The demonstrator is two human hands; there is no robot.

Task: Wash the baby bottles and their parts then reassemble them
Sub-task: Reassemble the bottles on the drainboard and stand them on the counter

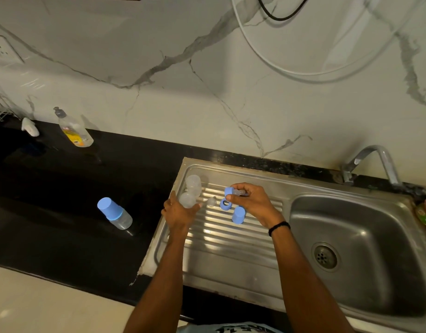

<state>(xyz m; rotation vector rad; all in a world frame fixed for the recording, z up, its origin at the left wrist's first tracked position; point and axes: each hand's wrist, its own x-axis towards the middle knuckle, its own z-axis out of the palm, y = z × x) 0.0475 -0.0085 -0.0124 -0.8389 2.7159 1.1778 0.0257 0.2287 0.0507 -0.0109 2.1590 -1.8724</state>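
Drainboard (231, 239) | left grip (180, 211) grasps clear bottle body (187, 200) | right grip (251, 200) pinches blue collar (229, 191) | loose alongside: second body (194, 183), ring (225, 204), cap (238, 215), teat (212, 202) | capped bottle (114, 213) stands on black surface (62, 183) | reassembly apparently one-third done.

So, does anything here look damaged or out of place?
Only the white sealant at the sink's front-left corner: it looks ragged, with bits flaking onto the black counter. Nothing looks spilled.
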